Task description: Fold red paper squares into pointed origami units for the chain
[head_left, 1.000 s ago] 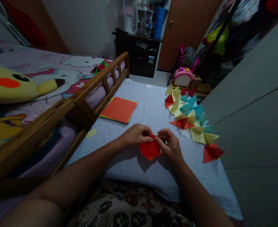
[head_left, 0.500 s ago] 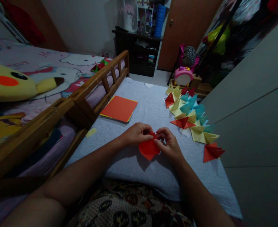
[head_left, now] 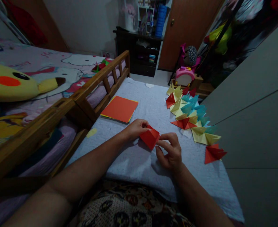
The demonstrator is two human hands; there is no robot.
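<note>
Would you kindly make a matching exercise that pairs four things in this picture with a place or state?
1. Left hand
2. Stack
3. Plush toy
4. Folded figures

A. Left of the wooden rail
B. Grouped by the right edge of the cloth
C. Fingers gripping red paper
D. Orange-red sheet on top

Pairs: 1-C, 2-D, 3-A, 4-B

- Pale cloth (head_left: 153, 104), wrinkled, spread over flat top
- Paper stack (head_left: 120, 108), far left part, orange sheet uppermost, yellow edge showing
- Folded papers (head_left: 188, 106), yellow, blue, red, bunched along right side
- Red folded paper (head_left: 214, 154), nearest end
</note>
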